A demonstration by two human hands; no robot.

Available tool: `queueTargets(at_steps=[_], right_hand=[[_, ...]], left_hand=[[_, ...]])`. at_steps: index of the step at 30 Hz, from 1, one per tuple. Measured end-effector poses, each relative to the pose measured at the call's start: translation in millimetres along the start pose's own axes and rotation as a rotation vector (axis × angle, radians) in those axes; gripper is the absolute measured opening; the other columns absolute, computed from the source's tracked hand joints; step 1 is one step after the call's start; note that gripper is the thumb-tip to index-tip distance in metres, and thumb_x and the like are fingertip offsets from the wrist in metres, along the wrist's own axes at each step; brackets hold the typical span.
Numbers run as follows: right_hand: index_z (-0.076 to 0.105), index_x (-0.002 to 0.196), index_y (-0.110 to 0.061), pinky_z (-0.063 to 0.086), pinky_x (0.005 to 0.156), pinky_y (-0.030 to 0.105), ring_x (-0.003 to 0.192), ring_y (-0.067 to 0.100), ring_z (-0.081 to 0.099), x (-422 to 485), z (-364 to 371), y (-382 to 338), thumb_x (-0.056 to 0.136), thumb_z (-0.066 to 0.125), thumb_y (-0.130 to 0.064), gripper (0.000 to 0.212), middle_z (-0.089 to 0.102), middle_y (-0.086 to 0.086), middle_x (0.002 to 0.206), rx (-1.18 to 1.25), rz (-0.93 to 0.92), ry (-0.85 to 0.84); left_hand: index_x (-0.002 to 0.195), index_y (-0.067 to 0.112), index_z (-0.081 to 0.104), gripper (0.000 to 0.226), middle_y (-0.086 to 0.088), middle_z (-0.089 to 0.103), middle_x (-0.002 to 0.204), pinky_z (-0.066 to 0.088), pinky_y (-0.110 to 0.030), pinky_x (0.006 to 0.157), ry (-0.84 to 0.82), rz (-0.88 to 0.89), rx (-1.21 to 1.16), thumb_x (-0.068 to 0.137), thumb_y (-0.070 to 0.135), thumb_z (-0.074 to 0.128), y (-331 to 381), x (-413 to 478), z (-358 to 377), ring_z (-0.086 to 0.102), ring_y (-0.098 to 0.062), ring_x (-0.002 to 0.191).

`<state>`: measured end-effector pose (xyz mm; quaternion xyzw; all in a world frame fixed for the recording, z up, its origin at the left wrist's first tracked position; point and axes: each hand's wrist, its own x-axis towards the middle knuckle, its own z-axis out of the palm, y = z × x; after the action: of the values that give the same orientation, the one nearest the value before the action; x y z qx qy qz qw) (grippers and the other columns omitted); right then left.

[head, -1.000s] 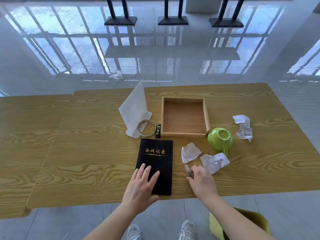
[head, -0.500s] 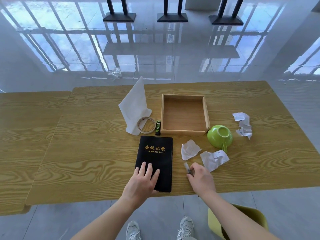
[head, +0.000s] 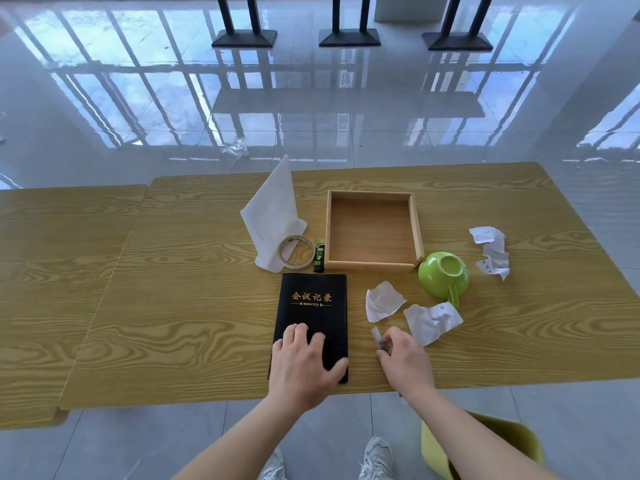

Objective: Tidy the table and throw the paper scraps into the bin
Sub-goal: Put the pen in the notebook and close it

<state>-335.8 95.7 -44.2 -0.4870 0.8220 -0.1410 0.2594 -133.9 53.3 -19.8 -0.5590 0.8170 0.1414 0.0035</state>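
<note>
Three crumpled paper scraps lie on the wooden table [head: 173,306]: one [head: 382,301] right of the black notebook [head: 313,306], one [head: 431,320] below the green cup, one [head: 491,252] far right. A yellow-green bin [head: 485,445] stands on the floor under the table's near right edge. My left hand [head: 304,368] lies on the notebook's lower end, fingers curled and thumb at its right corner. My right hand [head: 403,362] pinches a small grey pen-like stick [head: 376,337] that lies on the table beside the notebook.
An empty wooden tray [head: 374,230] sits mid-table. An overturned green cup [head: 443,273] touches its right corner. A tape roll [head: 296,251], a small green item [head: 319,256] and a white napkin [head: 273,216] lie left of the tray. A plastic scrap [head: 237,147] is on the floor.
My left hand's fingers have curled from flat and spread to bent on the notebook. My right hand's fingers have closed around the grey stick. The camera tilted slightly.
</note>
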Motion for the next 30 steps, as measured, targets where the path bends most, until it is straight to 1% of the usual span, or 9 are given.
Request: queueTargets(at_steps=[2,3,7,11,19,22,25,27,30], right_hand=[[0.053,0.087,-0.019,0.048,0.068,0.032,0.08,0.016,0.055,0.1,0.7,0.4,0.088,0.068,-0.022,0.015,0.058,-0.005,0.088,0.009,0.004,-0.004],[0.053,0.087,-0.019,0.047,0.068,0.031,0.08,0.016,0.055,-0.1,0.8,0.7,0.088,0.068,-0.022,0.015,0.058,-0.005,0.088,0.011,0.003,-0.006],[0.052,0.087,-0.02,0.049,0.069,0.031,0.08,0.015,0.055,0.8,0.5,4.2,0.088,0.068,-0.021,0.016,0.057,-0.005,0.089,0.038,-0.015,-0.01],[0.052,0.088,-0.018,0.049,0.07,0.034,0.082,0.017,0.056,2.5,0.8,7.6,0.088,0.067,-0.021,0.016,0.058,-0.004,0.09,0.06,-0.032,-0.023],[0.052,0.088,-0.019,0.051,0.069,0.033,0.08,0.016,0.055,5.4,1.4,11.5,0.087,0.067,-0.022,0.015,0.057,-0.005,0.089,0.068,-0.047,-0.03],[0.05,0.086,-0.02,0.05,0.069,0.033,0.079,0.015,0.055,6.7,1.2,11.4,0.087,0.067,-0.022,0.017,0.056,-0.006,0.088,0.065,-0.038,-0.038],[0.049,0.085,-0.021,0.049,0.068,0.033,0.078,0.014,0.055,7.2,1.2,10.5,0.087,0.066,-0.021,0.017,0.056,-0.008,0.086,0.067,-0.019,-0.05],[0.049,0.086,-0.021,0.048,0.067,0.033,0.078,0.015,0.054,7.4,0.8,9.7,0.088,0.064,-0.019,0.015,0.055,-0.007,0.086,0.067,-0.013,-0.061],[0.049,0.085,-0.021,0.048,0.066,0.033,0.077,0.014,0.054,7.5,-0.1,8.6,0.088,0.064,-0.019,0.015,0.055,-0.009,0.085,0.067,-0.002,-0.07]], left_hand=[[0.111,0.021,0.056,0.071,-0.005,0.052,0.116,0.042,-0.044,0.086,0.039,-0.103,0.019,0.078,0.079,0.031,22.9,16.8,-4.3,0.044,-0.026,0.11],[0.115,0.02,0.053,0.073,-0.005,0.05,0.116,0.041,-0.044,0.083,0.022,-0.143,0.035,0.077,0.079,0.032,32.4,25.7,-6.4,0.043,-0.027,0.107],[0.144,0.012,0.031,0.087,-0.012,0.037,0.138,0.039,-0.05,0.09,-0.099,-0.243,0.096,0.08,0.07,0.045,49.7,49.0,-0.3,0.036,-0.031,0.122],[0.146,0.011,0.027,0.079,-0.012,0.035,0.137,0.039,-0.05,0.087,-0.095,-0.235,0.142,0.085,0.055,0.049,49.1,48.2,8.1,0.036,-0.031,0.119],[0.141,0.01,0.033,0.069,-0.011,0.038,0.136,0.046,-0.045,0.082,-0.133,-0.193,0.141,0.082,0.036,0.057,46.1,51.9,5.6,0.041,-0.029,0.114],[0.141,0.014,0.035,0.064,-0.01,0.038,0.137,0.05,-0.046,0.085,-0.165,-0.17,0.052,0.084,0.033,0.056,39.9,54.7,-0.4,0.039,-0.029,0.118],[0.142,0.017,0.037,0.058,-0.008,0.041,0.135,0.049,-0.037,0.083,-0.19,-0.11,-0.033,0.089,0.033,0.053,28.3,56.4,-9.0,0.039,-0.027,0.118],[0.135,0.017,0.044,0.048,-0.007,0.047,0.129,0.046,-0.034,0.08,-0.207,-0.085,-0.082,0.09,0.033,0.051,20.9,58.5,-16.7,0.043,-0.025,0.114],[0.129,0.012,0.052,0.042,-0.008,0.056,0.124,0.05,-0.038,0.088,-0.208,-0.072,-0.186,0.09,0.028,0.051,13.6,59.8,-26.2,0.053,-0.025,0.108]])
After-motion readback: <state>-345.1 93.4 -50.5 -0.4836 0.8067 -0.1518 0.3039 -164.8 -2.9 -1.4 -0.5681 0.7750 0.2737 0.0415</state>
